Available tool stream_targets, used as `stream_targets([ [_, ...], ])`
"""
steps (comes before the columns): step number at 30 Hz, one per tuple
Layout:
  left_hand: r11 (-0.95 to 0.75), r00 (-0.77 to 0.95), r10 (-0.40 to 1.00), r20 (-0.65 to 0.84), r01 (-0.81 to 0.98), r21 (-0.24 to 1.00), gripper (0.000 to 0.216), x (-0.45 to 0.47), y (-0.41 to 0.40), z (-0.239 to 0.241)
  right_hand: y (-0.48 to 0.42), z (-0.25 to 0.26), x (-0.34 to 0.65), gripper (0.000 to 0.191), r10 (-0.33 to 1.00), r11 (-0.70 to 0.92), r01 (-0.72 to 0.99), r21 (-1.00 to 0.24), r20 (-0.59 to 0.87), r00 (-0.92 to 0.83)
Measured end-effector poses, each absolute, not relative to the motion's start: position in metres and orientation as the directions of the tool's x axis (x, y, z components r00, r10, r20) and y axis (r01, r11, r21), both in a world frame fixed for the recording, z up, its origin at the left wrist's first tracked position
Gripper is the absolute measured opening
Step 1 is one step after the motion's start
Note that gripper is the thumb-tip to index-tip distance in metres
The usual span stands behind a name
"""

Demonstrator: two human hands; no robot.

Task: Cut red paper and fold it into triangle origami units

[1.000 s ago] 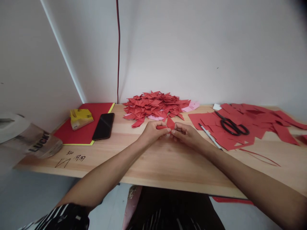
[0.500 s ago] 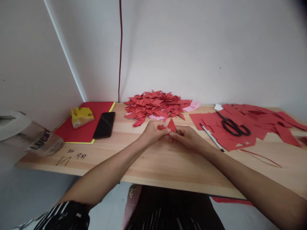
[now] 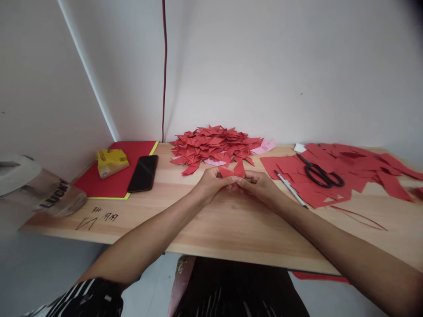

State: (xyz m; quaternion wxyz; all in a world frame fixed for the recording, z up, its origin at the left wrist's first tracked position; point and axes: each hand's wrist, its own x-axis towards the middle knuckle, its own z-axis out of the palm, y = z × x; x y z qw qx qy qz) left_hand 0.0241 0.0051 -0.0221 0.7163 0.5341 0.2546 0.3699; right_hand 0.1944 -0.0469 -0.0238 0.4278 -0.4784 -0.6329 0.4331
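Here, the left hand (image 3: 209,182) and right hand (image 3: 259,182) pinch a red paper (image 3: 239,169) between their fingers, presumably to steady it. Beyond the fingertips lies a paper pile (image 3: 213,143), apparently within reach.

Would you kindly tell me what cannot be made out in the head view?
In the head view:
Red paper, lower part: hidden by the left hand and right hand.
Paper pile, inside: covered by its outer pieces.
Jar, left side: cut off by the picture's edge.
Yellow packet, print: too small.
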Motion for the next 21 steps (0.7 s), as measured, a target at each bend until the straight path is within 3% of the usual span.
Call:
stream_targets([
  [9,0.122,0.492,0.871,0.017,-0.249,0.961,0.031,0.0252,0.0009,-0.0237,-0.0483,-0.0206,0.1907,0.036,0.962,0.236,0.336,-0.912,0.171,-0.214],
  [21,0.035,0.53,0.84,0.111,-0.259,0.965,0.031,0.0237,0.002,-0.0221,-0.0504,-0.027,0.1957,0.024,0.947,0.318,0.485,-0.815,0.295,-0.125],
])
